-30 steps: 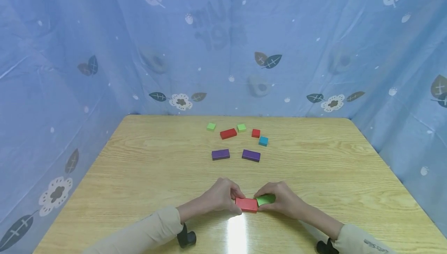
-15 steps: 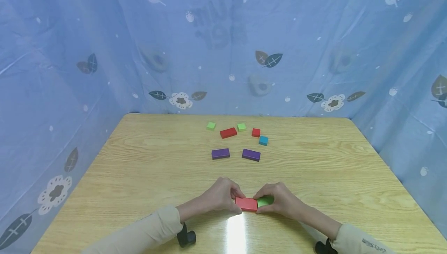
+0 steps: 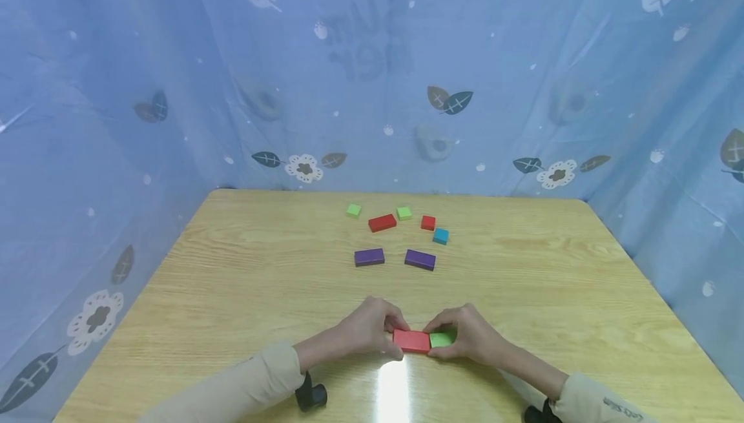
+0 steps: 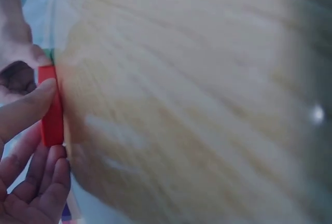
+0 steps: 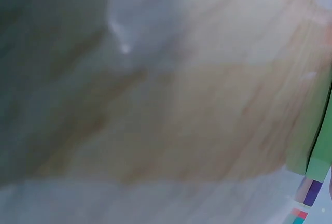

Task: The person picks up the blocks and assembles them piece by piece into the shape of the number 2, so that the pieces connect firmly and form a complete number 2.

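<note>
Near the front of the table, my left hand (image 3: 369,327) pinches a long red block (image 3: 412,341) by its left end, thumb on the near side. In the left wrist view the thumb lies across the red block (image 4: 51,110), with the fingers beyond it. My right hand (image 3: 472,338) grips a green block (image 3: 440,340) between thumb and fingers, partly covering it. The green block stands end to end with the red block's right end. In the right wrist view the green block (image 5: 322,149) shows at the right edge.
Two purple blocks (image 3: 369,257) lie ahead of the hands. Farther back are small green blocks (image 3: 354,210), a long red block (image 3: 382,223), a small red block (image 3: 428,223) and a blue block (image 3: 440,236). A blue patterned curtain (image 3: 372,74) surrounds the wooden table (image 3: 261,242).
The green block has turned from slanted to lined up with the red block's right end, as my right fingers shifted slightly around it. My left hand and the red block have stayed put.
</note>
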{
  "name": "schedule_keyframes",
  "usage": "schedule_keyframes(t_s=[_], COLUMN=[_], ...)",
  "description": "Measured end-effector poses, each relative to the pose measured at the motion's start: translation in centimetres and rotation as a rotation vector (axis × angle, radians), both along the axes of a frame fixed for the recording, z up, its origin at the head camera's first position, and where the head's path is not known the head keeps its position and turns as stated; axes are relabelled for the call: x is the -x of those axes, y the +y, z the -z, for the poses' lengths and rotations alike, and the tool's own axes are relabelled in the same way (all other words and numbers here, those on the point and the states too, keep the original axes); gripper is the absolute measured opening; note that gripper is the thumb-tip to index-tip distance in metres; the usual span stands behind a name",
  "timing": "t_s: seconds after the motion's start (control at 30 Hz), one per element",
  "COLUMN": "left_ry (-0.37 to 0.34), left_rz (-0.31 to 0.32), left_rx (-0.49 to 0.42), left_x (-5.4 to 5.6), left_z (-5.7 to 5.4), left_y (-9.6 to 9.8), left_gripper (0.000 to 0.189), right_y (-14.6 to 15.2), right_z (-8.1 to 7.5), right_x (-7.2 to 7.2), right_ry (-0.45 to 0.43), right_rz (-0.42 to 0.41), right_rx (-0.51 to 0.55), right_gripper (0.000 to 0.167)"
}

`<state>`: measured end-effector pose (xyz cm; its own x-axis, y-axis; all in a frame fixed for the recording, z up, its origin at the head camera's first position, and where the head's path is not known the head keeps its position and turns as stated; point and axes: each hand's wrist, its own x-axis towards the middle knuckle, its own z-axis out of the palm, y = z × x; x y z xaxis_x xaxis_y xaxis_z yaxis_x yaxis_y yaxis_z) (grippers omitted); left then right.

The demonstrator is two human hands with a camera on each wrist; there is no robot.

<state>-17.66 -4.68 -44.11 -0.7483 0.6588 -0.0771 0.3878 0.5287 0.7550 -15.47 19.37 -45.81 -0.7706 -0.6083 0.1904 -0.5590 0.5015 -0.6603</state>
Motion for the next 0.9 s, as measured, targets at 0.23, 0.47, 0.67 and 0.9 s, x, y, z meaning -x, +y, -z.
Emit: schedule_keyframes(t_s=[0.23,0.47,0.67,0.9], left_ry=[0.104,0.242,0.111,-0.039], left_rz=[-0.029,-0.359,-0.612,-0.75], left_rx=[-0.087,-0.515,-0.665,-0.719], left_x=[0.8,4.1,6.5,8.1], left_z=[-0.8,-1.8,-2.0,-1.7], left_y=[-0.9,-1.7,-1.7,-1.5], left_gripper=[0.039,0.023,0.021,0.03], right_y=[0.2,0.3,0.3,0.1], right_z=[0.0,-0.1,0.0,0.2], right_x=[0.0,-0.1,-0.2,0.0], right_ry=[0.001,0.0,0.002,0.0], right_rz=[-0.005,-0.006,-0.011,-0.009], right_rx=[-0.004,-0.005,0.0,0.009], right_gripper=[0.026,0.026,0.026,0.024])
